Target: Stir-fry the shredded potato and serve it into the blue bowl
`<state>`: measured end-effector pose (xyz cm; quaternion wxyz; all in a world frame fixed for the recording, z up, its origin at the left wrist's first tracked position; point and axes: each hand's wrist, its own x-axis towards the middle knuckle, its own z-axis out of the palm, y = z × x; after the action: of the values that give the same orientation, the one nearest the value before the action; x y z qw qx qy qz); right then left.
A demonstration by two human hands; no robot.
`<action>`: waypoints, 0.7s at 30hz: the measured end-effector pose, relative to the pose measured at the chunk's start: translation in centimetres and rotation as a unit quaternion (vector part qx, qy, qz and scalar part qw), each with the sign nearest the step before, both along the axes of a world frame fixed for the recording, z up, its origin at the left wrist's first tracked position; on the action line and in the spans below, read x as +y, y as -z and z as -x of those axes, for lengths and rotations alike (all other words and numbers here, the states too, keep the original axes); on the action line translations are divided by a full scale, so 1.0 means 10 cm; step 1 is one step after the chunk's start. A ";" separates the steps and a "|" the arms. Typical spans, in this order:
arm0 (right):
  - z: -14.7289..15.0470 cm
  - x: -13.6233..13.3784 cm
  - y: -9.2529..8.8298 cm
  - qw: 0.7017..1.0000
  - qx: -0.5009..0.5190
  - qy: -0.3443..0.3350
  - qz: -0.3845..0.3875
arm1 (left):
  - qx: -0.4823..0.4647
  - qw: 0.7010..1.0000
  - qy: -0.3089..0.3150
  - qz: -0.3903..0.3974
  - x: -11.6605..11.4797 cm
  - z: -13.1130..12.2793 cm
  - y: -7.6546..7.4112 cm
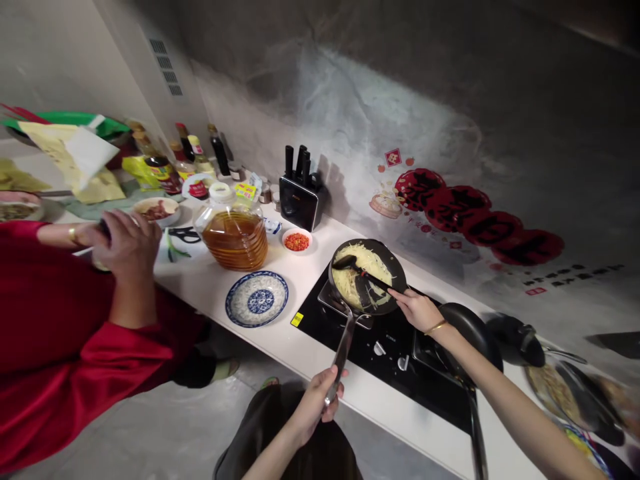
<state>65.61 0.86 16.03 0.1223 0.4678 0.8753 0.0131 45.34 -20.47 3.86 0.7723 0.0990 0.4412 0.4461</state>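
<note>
Both hands are curled tight: the left hand (323, 395) round the long handle (344, 348) of the pan (395, 275), the right hand (413, 308) round the spatula (369, 277). From the left hand, the pan sits ahead and a bit right, its handle pointing back to that grip. Pale, stringy food (374, 259) lies in it — just left of the right hand, the nearer one. The spatula reaches left from the right hand — black end in the food.

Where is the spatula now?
Head view, right of centre: the right hand holds the spatula, its head on the food in the pan, over the left part of the stove.
</note>
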 end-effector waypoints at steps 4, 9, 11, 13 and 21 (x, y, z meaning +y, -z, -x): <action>-0.33 -0.18 -0.30 0.998 -0.058 -0.028 0.026 | 0.011 1.000 0.001 -0.015 0.00 -0.01 0.04; -0.68 -0.30 -0.73 0.988 -0.019 -0.030 0.148 | 0.004 1.000 0.002 -0.017 -0.01 -0.03 0.09; -0.62 -0.28 -0.71 0.989 -0.029 -0.031 0.143 | -0.001 1.000 0.003 -0.015 -0.01 -0.04 0.10; -0.43 -0.23 -0.56 0.995 -0.072 -0.026 0.069 | -0.004 1.000 0.004 -0.015 -0.01 -0.04 0.11; 0.12 0.19 0.05 0.990 -0.085 0.109 -0.021 | 0.008 0.999 0.007 -0.030 -0.01 -0.03 0.13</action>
<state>64.39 2.73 15.48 0.1869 0.5602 0.8049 0.0580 45.60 -20.54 2.59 0.7688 0.1290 0.4326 0.4530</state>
